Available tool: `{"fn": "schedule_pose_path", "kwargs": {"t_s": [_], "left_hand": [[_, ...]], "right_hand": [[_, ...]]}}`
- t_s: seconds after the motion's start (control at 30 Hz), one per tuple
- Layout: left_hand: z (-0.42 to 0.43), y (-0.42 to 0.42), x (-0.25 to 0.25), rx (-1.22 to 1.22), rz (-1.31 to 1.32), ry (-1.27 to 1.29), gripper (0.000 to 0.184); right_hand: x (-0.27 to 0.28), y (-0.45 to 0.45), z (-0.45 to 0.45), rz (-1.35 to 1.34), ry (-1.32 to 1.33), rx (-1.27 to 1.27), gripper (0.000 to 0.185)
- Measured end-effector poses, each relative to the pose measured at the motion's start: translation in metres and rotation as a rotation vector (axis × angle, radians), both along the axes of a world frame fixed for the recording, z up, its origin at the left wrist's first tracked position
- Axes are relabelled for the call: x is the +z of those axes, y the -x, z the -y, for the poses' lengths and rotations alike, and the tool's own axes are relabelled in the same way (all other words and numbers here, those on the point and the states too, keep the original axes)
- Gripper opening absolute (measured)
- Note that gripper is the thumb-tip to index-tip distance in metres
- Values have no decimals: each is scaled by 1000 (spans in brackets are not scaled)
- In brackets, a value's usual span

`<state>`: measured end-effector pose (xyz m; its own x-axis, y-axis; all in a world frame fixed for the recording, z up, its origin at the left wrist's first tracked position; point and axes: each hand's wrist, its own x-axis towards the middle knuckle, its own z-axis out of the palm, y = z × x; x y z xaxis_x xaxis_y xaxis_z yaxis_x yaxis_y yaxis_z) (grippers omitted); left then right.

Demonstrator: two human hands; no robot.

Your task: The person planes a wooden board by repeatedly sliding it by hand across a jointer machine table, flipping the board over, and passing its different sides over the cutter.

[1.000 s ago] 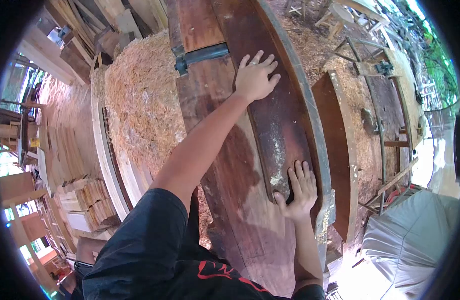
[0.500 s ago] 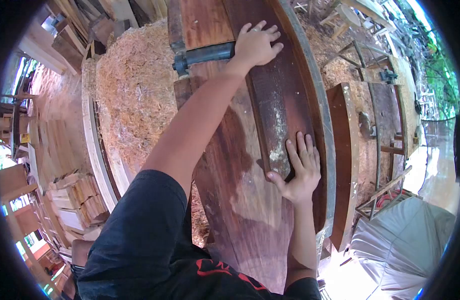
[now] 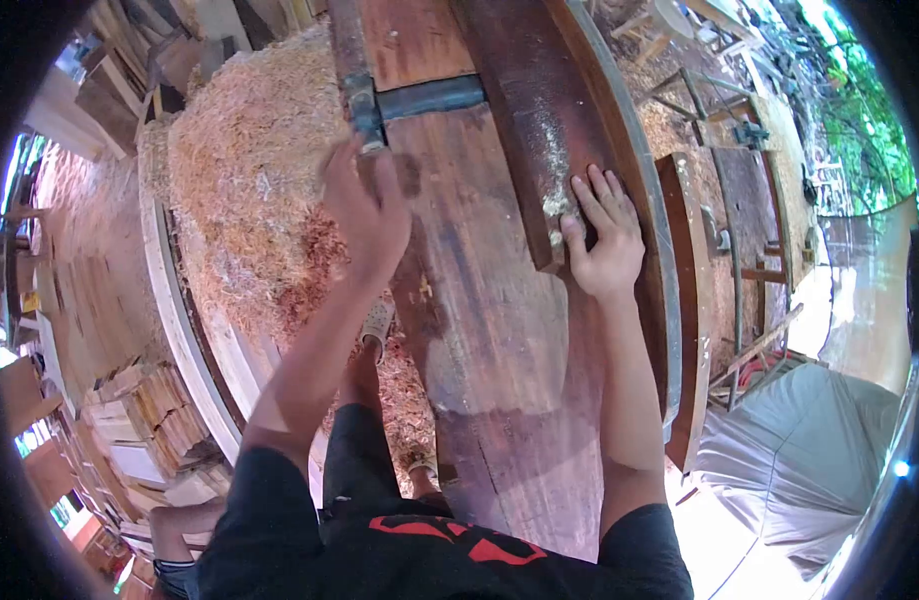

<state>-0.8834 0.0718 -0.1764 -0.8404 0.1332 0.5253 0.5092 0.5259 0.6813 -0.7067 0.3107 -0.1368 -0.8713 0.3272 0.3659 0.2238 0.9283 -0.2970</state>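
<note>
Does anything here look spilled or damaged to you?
A pale, blotchy patch stands out against the dark board, beside the right hand; I can't tell whether it's damage or residue. Wood shavings are heaped loosely at the left, though that seems ordinary around woodwork.

Left hand (image 3: 367, 215) motion-blurred, fingers smeared; can't tell if it touches the bench (image 3: 489, 370) edge. Right hand (image 3: 609, 240) hides the board (image 3: 534, 110) surface under its palm. Board and bench both run off the top edge. Black shirt (image 3: 399, 570) cut by bottom edge, covers bench's near end. Grey cover (image 3: 799, 465) conceals whatever's underneath. Items by the foliage (image 3: 864, 110) too small to identify.
</note>
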Motion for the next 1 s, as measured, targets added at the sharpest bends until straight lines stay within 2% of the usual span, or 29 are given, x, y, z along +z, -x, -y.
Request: {"fn": "schedule_pose_path", "kwargs": {"t_s": [0.07,0.1,0.13,0.17,0.23,0.33,0.43,1.0], "left_hand": [[28,-36,-34,254,278,47,47],[32,-59,-57,272,388,158,53],[26,-74,-55,291,501,268,60],[25,-77,-53,254,662,214,62],[20,-75,-11,165,980,93,67],[20,-75,-21,180,901,177,65],[20,-76,-15,176,975,133,64],[19,-75,-11,171,935,149,58]], "right_hand": [[-4,12,-6,-15,-14,14,43],[-7,20,-9,-27,-27,19,42],[-9,28,-11,-37,-37,25,41],[-10,35,-14,-44,-40,25,41],[-13,49,-18,-48,-47,21,41],[-16,66,-24,-50,-58,21,41],[-19,82,-29,-59,-69,14,40],[-32,177,-59,-104,-91,4,42]]}}
